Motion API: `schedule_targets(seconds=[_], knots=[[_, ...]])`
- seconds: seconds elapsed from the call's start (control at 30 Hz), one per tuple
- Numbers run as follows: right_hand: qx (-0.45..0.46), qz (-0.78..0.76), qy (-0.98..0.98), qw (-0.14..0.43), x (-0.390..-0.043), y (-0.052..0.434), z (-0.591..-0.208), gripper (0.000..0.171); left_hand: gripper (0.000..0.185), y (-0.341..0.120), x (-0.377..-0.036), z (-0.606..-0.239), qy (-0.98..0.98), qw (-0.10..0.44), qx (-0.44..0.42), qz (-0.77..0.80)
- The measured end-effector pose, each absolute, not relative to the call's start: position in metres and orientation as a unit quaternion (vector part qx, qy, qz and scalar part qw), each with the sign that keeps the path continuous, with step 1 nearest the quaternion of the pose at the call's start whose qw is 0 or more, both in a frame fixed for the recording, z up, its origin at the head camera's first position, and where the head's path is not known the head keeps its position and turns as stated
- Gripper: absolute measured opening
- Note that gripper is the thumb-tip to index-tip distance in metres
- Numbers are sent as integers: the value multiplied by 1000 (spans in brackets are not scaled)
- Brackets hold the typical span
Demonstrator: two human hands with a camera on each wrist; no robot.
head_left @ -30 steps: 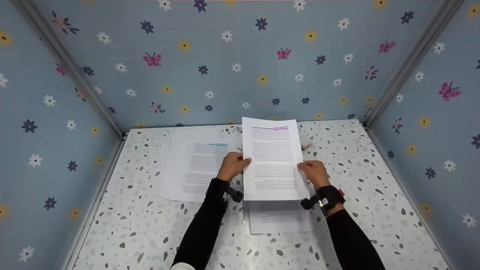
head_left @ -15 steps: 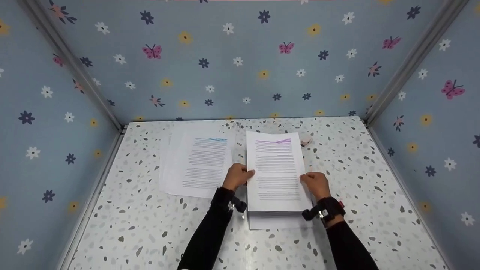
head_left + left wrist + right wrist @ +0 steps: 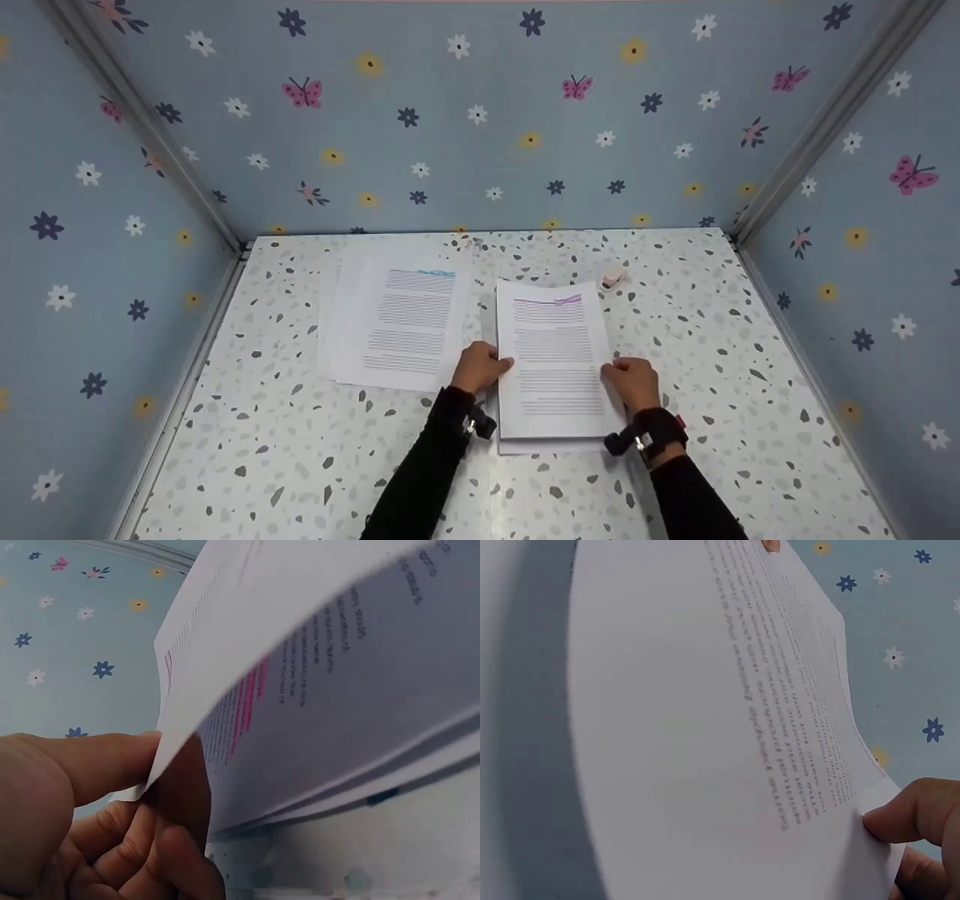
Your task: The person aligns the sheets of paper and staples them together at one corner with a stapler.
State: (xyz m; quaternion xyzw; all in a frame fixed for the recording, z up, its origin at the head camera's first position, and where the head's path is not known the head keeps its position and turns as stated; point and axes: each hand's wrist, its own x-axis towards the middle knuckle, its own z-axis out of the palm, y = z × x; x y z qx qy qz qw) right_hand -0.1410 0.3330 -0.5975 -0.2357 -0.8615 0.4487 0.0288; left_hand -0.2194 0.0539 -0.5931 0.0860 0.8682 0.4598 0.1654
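Note:
A printed sheet with a purple heading [image 3: 555, 352] lies almost flat on a stack of printed pages [image 3: 556, 447] at the middle of the speckled table [image 3: 705, 330]. My left hand [image 3: 480, 366] pinches the sheet's left edge between thumb and fingers [image 3: 112, 772]. On the other side my right hand [image 3: 632, 379] pinches its right edge, the thumb [image 3: 915, 811] on top. In the left wrist view the sheet [image 3: 315, 652] arches just above the pages below. The right wrist view is filled by the sheet's printed face [image 3: 727, 727].
A second pile of printed pages with a blue heading [image 3: 401, 322] lies to the left. A small pale eraser-like object [image 3: 613, 278] sits behind the stack. Flowered blue walls [image 3: 480, 112] close the table on three sides.
Both hands have brought the purple-headed sheet down and toward me, from held up tilted above the table to nearly flat on the stack.

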Motion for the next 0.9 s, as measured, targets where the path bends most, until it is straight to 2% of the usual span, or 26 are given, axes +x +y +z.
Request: schedule_targets(seconds=[0.2, 0.57, 0.67, 0.9], knots=[[-228, 404, -885, 40, -140, 330, -600, 35, 46, 55, -215, -596, 888, 148, 85, 426], [-216, 379, -898, 51, -137, 326, -599, 9, 35, 56, -214, -602, 907, 136, 73, 391], [-212, 379, -899, 50, -136, 326, -598, 13, 33, 56, -213, -602, 911, 133, 69, 384], [-212, 380, -900, 26, -135, 323, -600, 40, 35, 54, -206, -601, 913, 111, 82, 383]])
